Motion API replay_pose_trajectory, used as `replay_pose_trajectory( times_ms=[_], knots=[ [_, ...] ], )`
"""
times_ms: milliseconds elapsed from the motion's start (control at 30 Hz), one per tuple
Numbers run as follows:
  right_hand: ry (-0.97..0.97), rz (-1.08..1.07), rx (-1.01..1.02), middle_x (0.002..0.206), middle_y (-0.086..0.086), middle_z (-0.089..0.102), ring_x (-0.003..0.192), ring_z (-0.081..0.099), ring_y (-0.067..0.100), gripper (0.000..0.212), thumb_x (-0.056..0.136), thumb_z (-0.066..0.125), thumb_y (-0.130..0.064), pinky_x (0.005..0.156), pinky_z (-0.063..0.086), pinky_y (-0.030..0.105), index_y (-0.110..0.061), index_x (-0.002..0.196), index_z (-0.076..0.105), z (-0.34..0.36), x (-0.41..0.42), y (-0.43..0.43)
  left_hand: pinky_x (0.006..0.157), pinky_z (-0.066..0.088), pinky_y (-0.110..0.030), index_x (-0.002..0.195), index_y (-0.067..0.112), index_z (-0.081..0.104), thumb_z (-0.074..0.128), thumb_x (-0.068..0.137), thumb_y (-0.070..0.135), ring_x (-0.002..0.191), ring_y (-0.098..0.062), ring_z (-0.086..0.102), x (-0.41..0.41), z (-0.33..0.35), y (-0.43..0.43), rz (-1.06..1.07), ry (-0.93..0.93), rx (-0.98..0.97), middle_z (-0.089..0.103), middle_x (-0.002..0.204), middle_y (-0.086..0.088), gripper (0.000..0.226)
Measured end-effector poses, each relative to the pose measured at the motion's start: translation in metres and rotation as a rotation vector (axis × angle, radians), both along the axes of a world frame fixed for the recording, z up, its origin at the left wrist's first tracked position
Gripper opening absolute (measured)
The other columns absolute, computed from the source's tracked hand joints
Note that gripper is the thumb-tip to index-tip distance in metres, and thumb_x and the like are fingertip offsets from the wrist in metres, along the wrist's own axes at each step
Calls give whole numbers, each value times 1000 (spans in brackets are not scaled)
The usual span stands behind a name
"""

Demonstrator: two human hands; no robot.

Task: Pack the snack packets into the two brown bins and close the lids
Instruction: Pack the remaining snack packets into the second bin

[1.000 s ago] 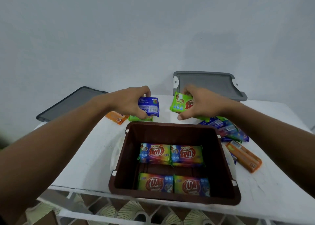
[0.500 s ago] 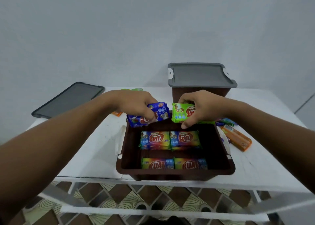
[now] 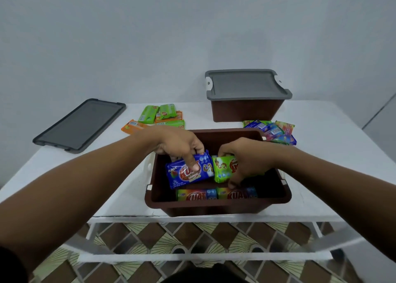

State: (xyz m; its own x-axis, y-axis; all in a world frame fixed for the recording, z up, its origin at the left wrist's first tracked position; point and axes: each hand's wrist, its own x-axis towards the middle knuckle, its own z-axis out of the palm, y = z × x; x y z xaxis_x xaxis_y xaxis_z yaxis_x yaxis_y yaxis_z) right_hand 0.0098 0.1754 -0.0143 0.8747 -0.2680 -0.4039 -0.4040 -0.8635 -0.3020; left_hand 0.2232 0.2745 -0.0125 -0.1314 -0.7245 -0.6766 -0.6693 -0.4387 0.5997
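Both forearms reach into open brown bin at bench front edge. Left hand pinches glossy blue packet; right hand grips crinkled green packet.

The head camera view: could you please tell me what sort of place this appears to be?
Probably a room in a home, though it is hard to be sure. A small white table stands against a plain pale wall, and the patterned brown floor tiles below it look domestic rather than industrial.
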Motion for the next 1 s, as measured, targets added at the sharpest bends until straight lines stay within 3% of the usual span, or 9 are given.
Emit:
replay_pose_trajectory(
  times_ms=[133,300,467,533,667,767,867,1000],
  knots=[
    [86,47,-47,124,-3,60,105,61,16,74,72,84,-47,89,57,36,-26,134,50,-19,0,8,98,55,-56,125,7,67,73,92,10,112,-34,70,-7,-14,-2,-33,-18,113,73,120,-17,34],
    [184,100,-97,124,-1,61,108,59,18,60,82,77,-43,92,52,35,-25,133,53,-38,2,15,95,58,-50,125,10,65,68,96,11,109,-30,71,-24,-31,-6,-112,-77,182,72,122,-14,30],
    [243,118,-86,121,0,62,105,59,19,55,84,75,-45,90,53,35,-22,131,56,-40,7,16,76,57,-39,110,18,63,74,91,17,97,-27,71,-31,-42,-10,-172,-172,122,73,104,-7,22],
    [280,127,-65,122,-1,62,107,60,20,54,86,73,-45,91,54,36,-23,132,57,-35,9,12,83,57,-39,111,22,67,75,91,23,100,-25,70,-34,-40,-8,-242,-240,72,72,107,-2,22],
    [334,166,-28,126,-2,64,107,60,17,51,92,67,-40,88,52,30,-28,140,55,-27,10,7,99,53,-41,131,22,64,70,94,31,111,-20,64,-39,-40,-7,-367,-388,37,67,121,2,39],
    [372,186,-20,124,-4,64,104,58,14,49,93,65,-39,81,45,26,-29,140,55,-25,12,8,99,56,-43,134,20,63,71,94,24,115,-23,65,-35,-41,-9,-356,-326,98,67,129,-2,41],
    [422,205,-3,123,-4,64,103,57,13,45,96,61,-39,81,42,25,-28,139,56,-24,15,10,94,58,-37,142,17,57,68,96,15,119,-24,62,-34,-39,-8,-308,-264,153,61,138,-7,47],
    [454,181,9,127,-4,61,105,54,13,43,96,60,-37,84,43,27,-29,139,56,-24,15,11,100,56,-39,146,18,53,67,96,11,126,-25,60,-28,-39,-5,-321,-218,168,60,142,-4,52]
  ],
)
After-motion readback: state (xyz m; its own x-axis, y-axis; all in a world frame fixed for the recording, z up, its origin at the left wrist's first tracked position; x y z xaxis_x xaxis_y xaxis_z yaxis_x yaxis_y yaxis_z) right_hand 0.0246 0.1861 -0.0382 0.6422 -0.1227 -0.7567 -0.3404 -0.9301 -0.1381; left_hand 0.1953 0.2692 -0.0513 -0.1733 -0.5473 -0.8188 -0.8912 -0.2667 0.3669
